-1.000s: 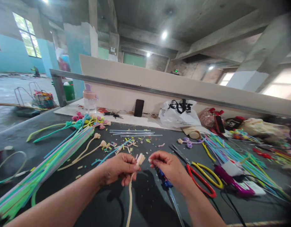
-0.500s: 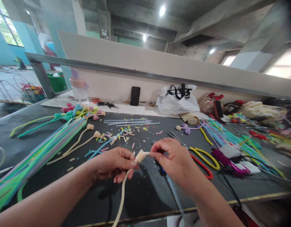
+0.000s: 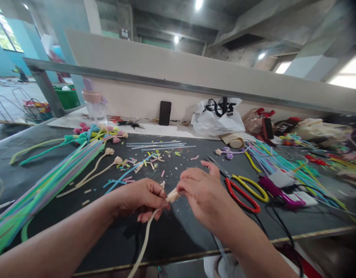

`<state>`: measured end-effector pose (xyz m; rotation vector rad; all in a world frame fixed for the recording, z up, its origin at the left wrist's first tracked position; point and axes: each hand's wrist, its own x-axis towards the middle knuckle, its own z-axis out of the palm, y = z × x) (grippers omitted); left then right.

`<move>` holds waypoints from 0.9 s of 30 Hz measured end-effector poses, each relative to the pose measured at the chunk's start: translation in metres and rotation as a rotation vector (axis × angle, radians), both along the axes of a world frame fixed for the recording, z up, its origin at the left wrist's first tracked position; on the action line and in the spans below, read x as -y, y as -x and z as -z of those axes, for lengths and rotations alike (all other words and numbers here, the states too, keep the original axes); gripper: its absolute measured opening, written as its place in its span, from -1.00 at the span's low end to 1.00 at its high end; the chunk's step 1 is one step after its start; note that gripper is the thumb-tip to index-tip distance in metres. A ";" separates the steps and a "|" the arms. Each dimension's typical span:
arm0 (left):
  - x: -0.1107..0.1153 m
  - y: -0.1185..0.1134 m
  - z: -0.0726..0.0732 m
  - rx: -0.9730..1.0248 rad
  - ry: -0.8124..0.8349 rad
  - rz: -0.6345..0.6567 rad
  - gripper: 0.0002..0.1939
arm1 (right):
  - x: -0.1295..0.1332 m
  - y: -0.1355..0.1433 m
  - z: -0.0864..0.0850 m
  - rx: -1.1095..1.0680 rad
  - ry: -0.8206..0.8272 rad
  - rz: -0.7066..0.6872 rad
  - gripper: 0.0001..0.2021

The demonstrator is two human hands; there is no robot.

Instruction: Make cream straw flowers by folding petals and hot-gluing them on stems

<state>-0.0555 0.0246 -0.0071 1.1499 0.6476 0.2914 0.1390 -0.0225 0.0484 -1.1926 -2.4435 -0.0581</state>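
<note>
My left hand (image 3: 143, 197) pinches a cream fuzzy pipe cleaner (image 3: 143, 246) just below its bunched, looped end (image 3: 172, 195). The long tail hangs down over the table's front edge. My right hand (image 3: 205, 199) has its thumb and fingers closed on the other side of that bunched end; its fingertips are partly hidden. Two similar cream pipe cleaners (image 3: 92, 172) with knotted heads lie left of my hands. Scissors with red and yellow handles (image 3: 243, 197) rest just beyond my right hand.
Bundled coloured pipe cleaners (image 3: 59, 185) lie on the left, more (image 3: 270, 160) on the right by a purple glue gun (image 3: 282, 192). Clear sticks (image 3: 157, 145) and cut scraps cover the middle. A bottle (image 3: 94, 106), phone (image 3: 165, 113) and white bag (image 3: 217, 119) stand behind.
My right hand has closed in on the bunched end, covering the thin strand it was pulling out to the right. My left hand keeps its hold. The view has shifted slightly.
</note>
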 end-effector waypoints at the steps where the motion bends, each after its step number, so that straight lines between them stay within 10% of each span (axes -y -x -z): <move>1: 0.000 0.000 0.000 -0.003 -0.006 -0.001 -0.79 | 0.000 0.000 0.001 0.010 -0.006 0.000 -0.78; 27: 0.005 -0.004 -0.002 -0.126 -0.212 0.000 -0.71 | -0.006 0.002 0.006 0.153 0.002 -0.045 -0.76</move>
